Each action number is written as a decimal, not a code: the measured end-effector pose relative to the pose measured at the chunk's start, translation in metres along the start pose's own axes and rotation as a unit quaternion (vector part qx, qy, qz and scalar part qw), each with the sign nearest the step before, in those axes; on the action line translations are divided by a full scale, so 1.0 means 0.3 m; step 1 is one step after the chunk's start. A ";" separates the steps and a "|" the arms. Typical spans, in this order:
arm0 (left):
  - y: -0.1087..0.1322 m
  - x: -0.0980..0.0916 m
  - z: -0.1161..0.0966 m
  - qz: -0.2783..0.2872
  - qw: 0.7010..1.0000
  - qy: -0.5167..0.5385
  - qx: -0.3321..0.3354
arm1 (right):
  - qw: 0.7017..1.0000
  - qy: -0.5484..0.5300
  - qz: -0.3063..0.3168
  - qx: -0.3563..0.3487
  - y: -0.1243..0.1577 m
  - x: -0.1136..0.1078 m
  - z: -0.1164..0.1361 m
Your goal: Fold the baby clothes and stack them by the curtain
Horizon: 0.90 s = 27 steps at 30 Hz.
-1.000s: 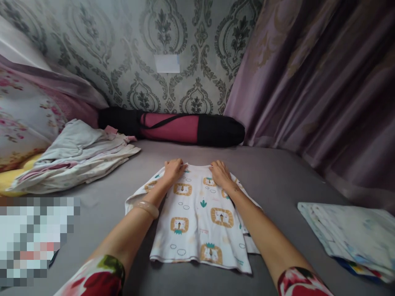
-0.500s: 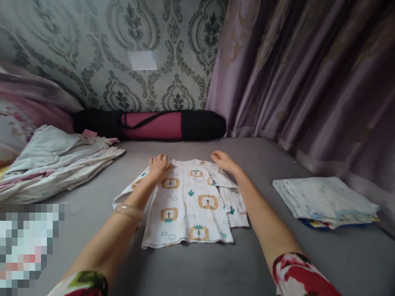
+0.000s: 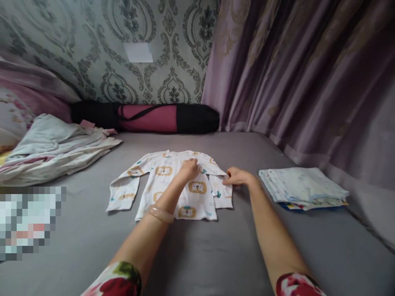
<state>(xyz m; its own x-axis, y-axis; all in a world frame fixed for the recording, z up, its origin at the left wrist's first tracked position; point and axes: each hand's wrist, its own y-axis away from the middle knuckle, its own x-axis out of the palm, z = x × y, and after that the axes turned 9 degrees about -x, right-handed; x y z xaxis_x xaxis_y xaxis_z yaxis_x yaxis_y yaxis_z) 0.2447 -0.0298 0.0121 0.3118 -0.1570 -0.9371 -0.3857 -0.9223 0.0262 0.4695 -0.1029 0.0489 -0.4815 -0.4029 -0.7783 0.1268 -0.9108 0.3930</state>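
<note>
no text, label or number can be read.

We reach our left forearm (image 3: 145, 238) across the shirt (image 3: 200, 193), left hand (image 3: 189, 167) at its chest, fingers curled downward. Our right forearm (image 3: 271, 230) runs beside it, right hand (image 3: 237, 176) turned inward, fingertips pinching its sleeve fold.

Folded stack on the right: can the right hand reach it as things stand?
Probably yes: the right hand, at the shirt sleeve, is near the stack; no object shows between them.
</note>
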 end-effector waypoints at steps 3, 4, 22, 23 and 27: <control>0.025 0.072 -0.023 -0.057 0.998 0.010 -0.004 | 1.000 0.004 -0.011 -0.020 -0.009 0.011 0.011; 0.032 0.092 -0.022 -0.080 0.997 0.012 -0.004 | 1.000 0.001 -0.017 -0.023 -0.012 0.010 0.011; 0.056 0.143 -0.006 -0.100 0.995 0.000 0.007 | 0.978 0.100 -0.174 0.055 0.083 -0.139 -0.119; 0.056 0.145 -0.004 -0.101 0.995 0.001 0.010 | 0.972 0.080 -0.209 0.068 0.074 -0.144 -0.153; 0.051 0.149 -0.001 -0.103 0.995 -0.002 0.002 | 0.962 -0.023 -0.230 0.146 0.031 -0.123 -0.253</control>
<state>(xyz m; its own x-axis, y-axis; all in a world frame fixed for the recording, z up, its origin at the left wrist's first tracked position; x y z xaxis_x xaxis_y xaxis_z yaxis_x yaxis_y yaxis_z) 0.2530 -0.0511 -0.0294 0.3814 0.0365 -0.9237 -0.3175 -0.9333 -0.1680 0.5542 -0.1035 0.0443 -0.4674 0.0483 -0.8827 -0.3546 -0.9249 0.1372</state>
